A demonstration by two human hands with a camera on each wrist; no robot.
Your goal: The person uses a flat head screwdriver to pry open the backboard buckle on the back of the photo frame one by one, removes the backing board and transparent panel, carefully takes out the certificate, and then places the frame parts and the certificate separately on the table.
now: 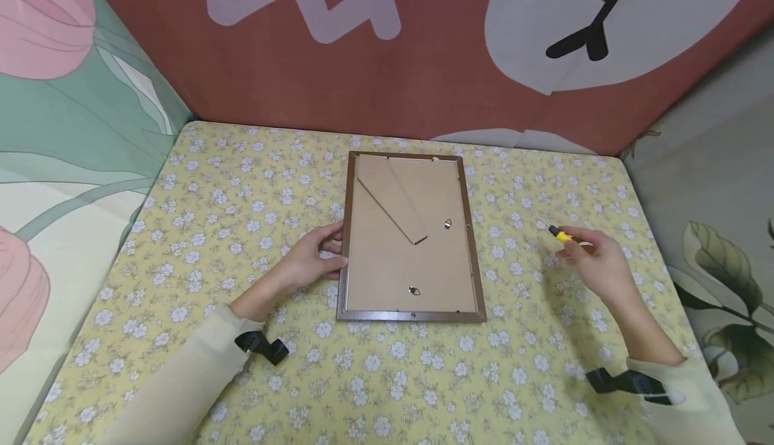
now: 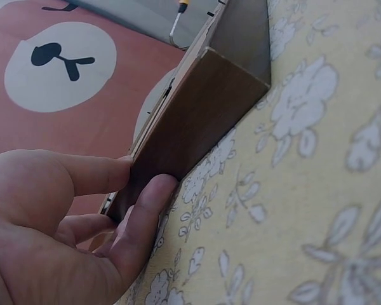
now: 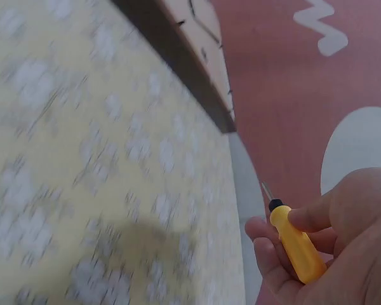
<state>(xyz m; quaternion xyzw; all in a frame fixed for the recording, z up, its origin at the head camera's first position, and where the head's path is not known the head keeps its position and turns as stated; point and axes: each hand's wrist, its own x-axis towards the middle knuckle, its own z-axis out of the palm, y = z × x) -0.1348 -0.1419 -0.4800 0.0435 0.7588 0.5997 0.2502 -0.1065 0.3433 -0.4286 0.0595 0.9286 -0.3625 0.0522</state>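
No readable writing anywhere. Frame [image 1: 411, 236] lies face-down mid-table [image 1: 242, 183], backing board up. Left hand [image 1: 314, 257] fingers curled against frame's left edge. Right hand [image 1: 595, 263] pinches yellow screwdriver [image 1: 559, 232], well right of frame. Bear-print wall [image 1: 423, 48] behind.

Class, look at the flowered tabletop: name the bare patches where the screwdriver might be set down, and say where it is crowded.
Bare cloth lies left of the picture frame up to the table's left edge, in front of the frame between the two forearms, and beyond the right hand toward the far right corner. It is crowded where the left hand grips the frame's left edge.
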